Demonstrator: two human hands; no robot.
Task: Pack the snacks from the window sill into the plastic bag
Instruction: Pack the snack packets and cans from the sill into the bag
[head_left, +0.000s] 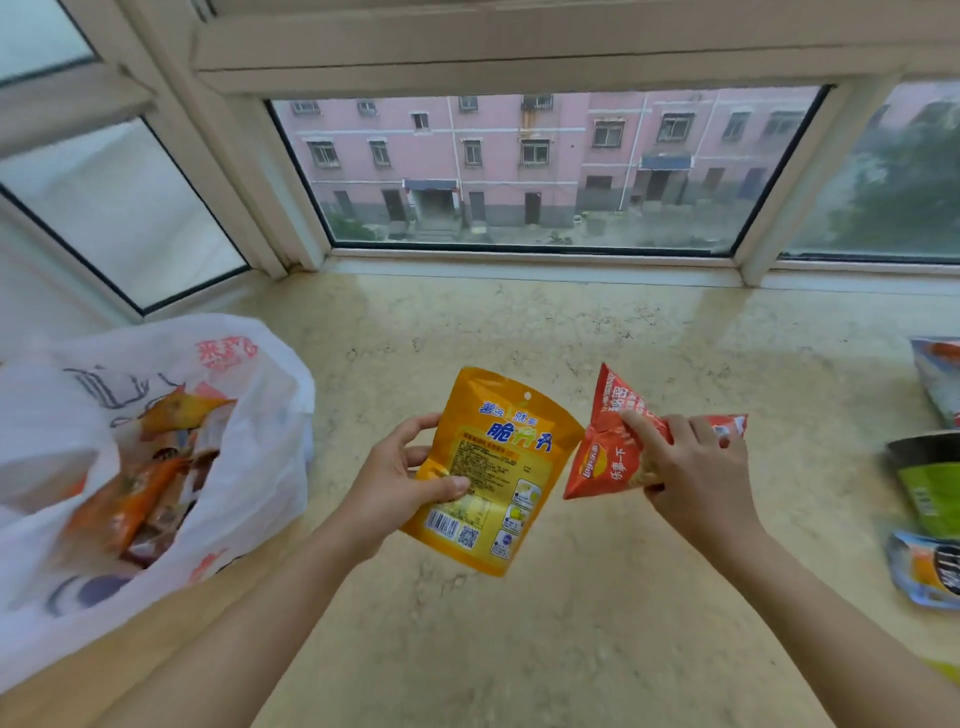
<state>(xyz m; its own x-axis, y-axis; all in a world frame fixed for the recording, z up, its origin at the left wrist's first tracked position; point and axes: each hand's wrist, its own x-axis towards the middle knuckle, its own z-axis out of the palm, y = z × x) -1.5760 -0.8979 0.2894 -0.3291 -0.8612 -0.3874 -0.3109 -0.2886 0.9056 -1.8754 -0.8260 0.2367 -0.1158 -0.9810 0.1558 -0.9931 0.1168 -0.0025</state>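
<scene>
My left hand (402, 475) grips an orange-yellow snack pouch (498, 457) by its left edge, held above the marble window sill (519, 338). My right hand (691, 467) holds a red Lay's chip bag (605, 452) just right of the pouch, the two packets almost touching. A white plastic bag (249, 441) with red print lies open at the left on the sill, with several orange and brown snack packets (150, 483) inside it.
More snack packets lie at the sill's right edge: a pale one with red print (940, 379), a green and black one (930, 483) and a blue and orange one (924, 571). White window frames (519, 260) and glass close off the back and left.
</scene>
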